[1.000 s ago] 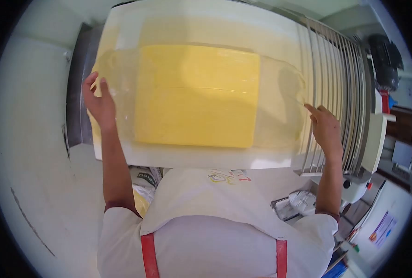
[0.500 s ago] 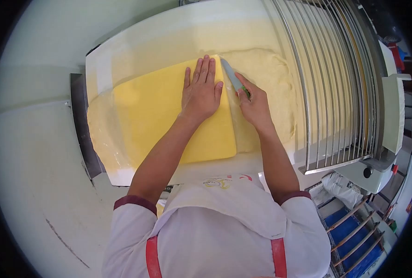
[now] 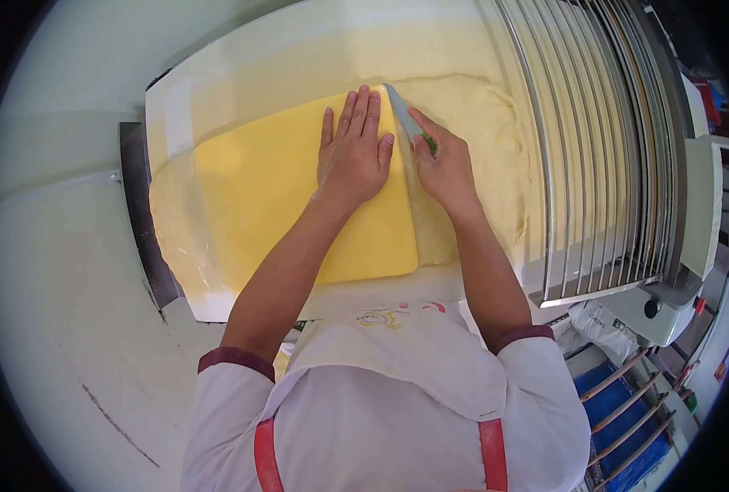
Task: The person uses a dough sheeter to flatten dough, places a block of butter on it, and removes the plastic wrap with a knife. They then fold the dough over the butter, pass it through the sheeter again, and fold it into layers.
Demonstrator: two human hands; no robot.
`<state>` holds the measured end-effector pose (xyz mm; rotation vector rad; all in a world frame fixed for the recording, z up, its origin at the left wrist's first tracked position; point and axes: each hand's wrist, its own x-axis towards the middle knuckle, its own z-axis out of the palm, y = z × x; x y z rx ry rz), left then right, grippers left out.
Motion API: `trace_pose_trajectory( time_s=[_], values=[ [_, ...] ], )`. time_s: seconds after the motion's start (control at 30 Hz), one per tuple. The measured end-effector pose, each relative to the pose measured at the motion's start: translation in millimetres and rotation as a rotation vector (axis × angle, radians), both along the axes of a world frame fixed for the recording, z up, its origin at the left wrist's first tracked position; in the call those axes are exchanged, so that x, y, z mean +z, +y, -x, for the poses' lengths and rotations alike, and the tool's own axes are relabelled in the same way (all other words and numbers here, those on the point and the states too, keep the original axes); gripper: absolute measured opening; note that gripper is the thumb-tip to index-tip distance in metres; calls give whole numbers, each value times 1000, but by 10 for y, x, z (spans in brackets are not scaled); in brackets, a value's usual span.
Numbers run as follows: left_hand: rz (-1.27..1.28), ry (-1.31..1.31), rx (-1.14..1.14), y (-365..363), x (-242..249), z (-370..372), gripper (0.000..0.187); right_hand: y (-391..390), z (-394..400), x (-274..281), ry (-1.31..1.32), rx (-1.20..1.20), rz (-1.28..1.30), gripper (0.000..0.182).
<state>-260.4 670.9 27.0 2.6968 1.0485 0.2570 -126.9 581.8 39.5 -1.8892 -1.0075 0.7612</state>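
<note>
Palm down, our left hand [image 3: 353,160] lies flat in the head view on a smooth, bright yellow rectangular slab [image 3: 274,197], pressing no more than its surface. Its three middle fingers point away from us close together, the little finger stands slightly apart, and the thumb juts toward the knife side. Our right hand [image 3: 448,168] is closed around a grey-bladed knife with a green handle [image 3: 400,111]; we see its index finger stretched toward the blade, wrist bent inward. Ahead and left of that grip, the blade runs along the slab's edge, its tip at the far corner. Under the grip and to its right we have a pale, thin dough sheet [image 3: 487,156], which also shows beyond the slab's left end. Our forearms converge from either side. Well right of the grip stands a rack of silvery metal bars [image 3: 643,164]; beneath everything, a white work surface [image 3: 291,61].
</note>
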Motion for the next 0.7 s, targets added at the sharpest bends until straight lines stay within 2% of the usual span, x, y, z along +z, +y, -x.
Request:
trace_pose_trajectory(
  time_s=[0.17,0.57,0.7],
  values=[
    [-23,49,12,-10,-13,-5,59,-369,112,14,-64,57,-72,44],
    [-88,12,19,-33,-113,14,59,-1652,522,431,-123,194,189,44],
    [7,-147,24,-26,-131,138,58,-1933,537,670,-160,294,313,44]
  ],
)
